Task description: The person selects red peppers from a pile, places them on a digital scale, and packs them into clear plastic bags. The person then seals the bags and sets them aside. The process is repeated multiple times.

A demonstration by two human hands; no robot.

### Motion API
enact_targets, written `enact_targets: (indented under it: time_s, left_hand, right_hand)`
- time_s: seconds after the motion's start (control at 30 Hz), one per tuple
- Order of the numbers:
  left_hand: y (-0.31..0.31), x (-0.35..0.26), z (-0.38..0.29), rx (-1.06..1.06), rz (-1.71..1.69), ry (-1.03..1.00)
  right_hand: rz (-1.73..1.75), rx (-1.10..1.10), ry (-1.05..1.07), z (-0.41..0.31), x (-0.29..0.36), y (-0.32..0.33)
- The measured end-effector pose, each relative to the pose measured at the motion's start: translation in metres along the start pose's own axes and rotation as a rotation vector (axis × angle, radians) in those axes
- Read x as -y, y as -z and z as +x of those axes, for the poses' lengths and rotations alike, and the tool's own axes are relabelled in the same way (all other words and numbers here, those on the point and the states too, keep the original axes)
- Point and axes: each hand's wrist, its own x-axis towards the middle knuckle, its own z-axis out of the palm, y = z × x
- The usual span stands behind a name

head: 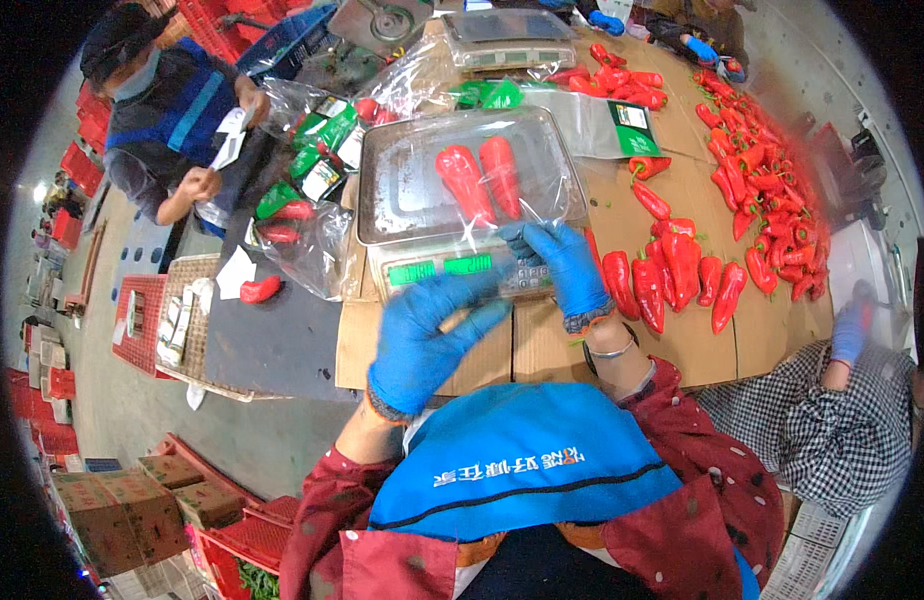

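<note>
Two red peppers [478, 180] lie on the steel pan [402, 202] of a digital weighing scale, under or inside clear plastic film; I cannot tell which. My right hand [556, 259], in a blue glove, has its fingertips pinched at the front edge of this clear plastic bag [469, 234], above the keypad. My left hand [436, 330], also blue-gloved and blurred, hovers in front of the scale's lit green display [439, 271]. A gap shows between its thumb and fingers, and I see nothing held there.
Loose red peppers [676, 266] lie right of the scale, with a large heap [769, 195] beyond. Packed bags [319, 142] with green labels lie left. An empty labelled bag [593, 124] and a second scale [507, 45] stand behind. A co-worker [169, 120] handles papers at left.
</note>
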Motion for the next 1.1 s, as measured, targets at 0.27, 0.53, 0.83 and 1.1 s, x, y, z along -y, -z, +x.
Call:
enact_targets:
  time_s: [0.27, 0.53, 0.83, 1.1]
  left_hand:
    - [0.005, 0.043, 0.067, -0.002, 0.634, -0.298]
    - [-0.007, 0.043, 0.077, -0.069, 0.451, -0.361]
    - [-0.018, 0.051, 0.081, -0.075, 0.631, -0.398]
    - [-0.016, 0.071, 0.086, -0.176, 0.452, -0.386]
  right_hand:
    - [-0.223, 0.100, 0.031, -0.006, 0.004, 0.011]
    - [-0.175, 0.129, 0.073, -0.006, 0.009, 0.019]
    - [-0.177, 0.118, 0.075, -0.011, 0.017, 0.017]
    - [-0.076, 0.175, 0.025, -0.007, 0.016, 0.019]
